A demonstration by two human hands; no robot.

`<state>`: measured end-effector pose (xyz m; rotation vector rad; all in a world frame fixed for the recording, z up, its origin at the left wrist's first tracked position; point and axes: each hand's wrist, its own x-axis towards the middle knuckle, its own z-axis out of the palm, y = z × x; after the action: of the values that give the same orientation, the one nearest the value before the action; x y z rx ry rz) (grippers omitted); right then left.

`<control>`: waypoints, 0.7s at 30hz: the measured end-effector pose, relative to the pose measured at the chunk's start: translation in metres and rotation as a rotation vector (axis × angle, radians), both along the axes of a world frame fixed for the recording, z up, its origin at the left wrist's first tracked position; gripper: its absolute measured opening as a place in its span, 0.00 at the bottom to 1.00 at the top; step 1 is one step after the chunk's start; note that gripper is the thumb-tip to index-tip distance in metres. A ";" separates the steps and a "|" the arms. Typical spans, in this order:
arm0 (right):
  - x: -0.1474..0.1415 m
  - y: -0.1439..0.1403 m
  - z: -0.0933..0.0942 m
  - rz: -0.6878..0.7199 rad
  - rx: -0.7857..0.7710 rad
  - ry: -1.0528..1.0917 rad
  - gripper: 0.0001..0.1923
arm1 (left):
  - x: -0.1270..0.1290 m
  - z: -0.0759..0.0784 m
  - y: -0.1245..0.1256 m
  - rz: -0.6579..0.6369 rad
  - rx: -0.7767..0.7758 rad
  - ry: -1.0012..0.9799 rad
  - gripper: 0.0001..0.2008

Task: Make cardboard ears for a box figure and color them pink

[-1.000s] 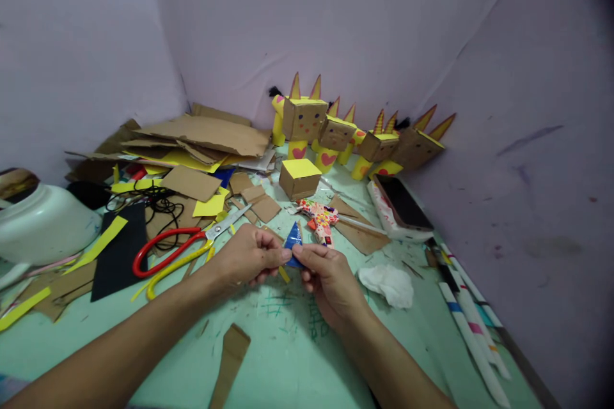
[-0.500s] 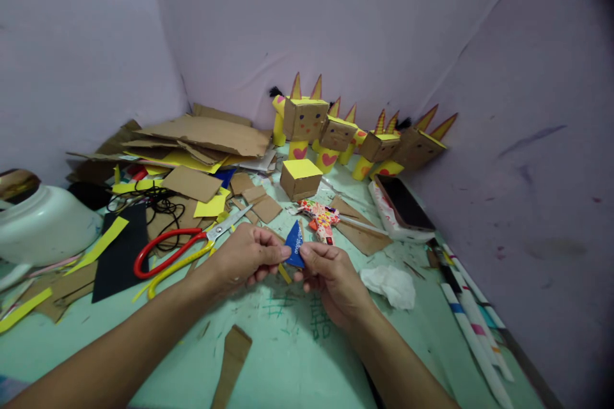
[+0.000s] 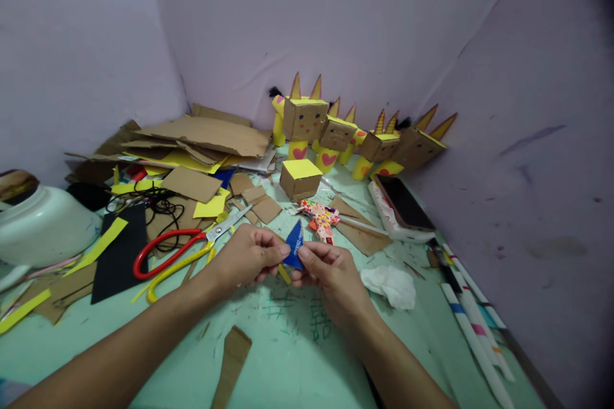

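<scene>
Between my two hands is a small blue triangular piece of card (image 3: 295, 246) with white print, its point facing up. My left hand (image 3: 254, 257) pinches its left edge between thumb and fingers. On the other edge, my right hand (image 3: 330, 268) grips it with the thumb in front and fingers behind. A narrow yellow strip (image 3: 284, 275) shows just below the card. Behind my hands lies a floral-patterned glue gun (image 3: 319, 217). Left of them, scissors (image 3: 177, 252) with one red and one yellow handle rest on the table, blades apart.
A cardboard box (image 3: 300, 180) with a yellow top sits ahead, before several horned cardboard figures (image 3: 307, 118). Stacked cardboard (image 3: 201, 134) and black cord (image 3: 160, 204) are at left. A phone (image 3: 405, 201), crumpled tissue (image 3: 391, 285) and white markers (image 3: 474, 332) lie at right.
The blue card has tilted slightly and shifted a little, with both hands keeping hold of it. Everything else on the table stays where it was.
</scene>
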<state>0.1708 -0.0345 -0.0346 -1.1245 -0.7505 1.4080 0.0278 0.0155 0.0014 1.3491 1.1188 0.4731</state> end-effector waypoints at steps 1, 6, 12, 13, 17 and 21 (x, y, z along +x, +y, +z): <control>0.000 0.000 0.000 0.003 0.004 -0.011 0.17 | 0.000 0.000 0.000 -0.002 0.002 0.005 0.14; 0.001 -0.001 0.001 0.024 0.016 -0.034 0.15 | 0.001 0.004 -0.002 -0.025 0.099 0.029 0.13; 0.001 -0.002 0.002 0.039 -0.011 0.069 0.15 | -0.002 0.003 0.000 -0.037 0.236 0.051 0.13; 0.001 -0.002 0.002 0.044 -0.013 0.073 0.14 | -0.003 0.002 0.001 -0.046 0.232 0.053 0.13; 0.003 -0.002 0.002 0.065 -0.014 0.036 0.14 | -0.003 0.001 0.001 -0.063 0.193 0.046 0.15; 0.003 -0.002 0.003 0.055 -0.014 0.019 0.14 | -0.002 0.001 0.001 -0.063 0.172 0.040 0.16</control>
<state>0.1741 -0.0363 -0.0321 -1.1076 -0.7640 1.4701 0.0255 0.0168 0.0026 1.5454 1.0840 0.5071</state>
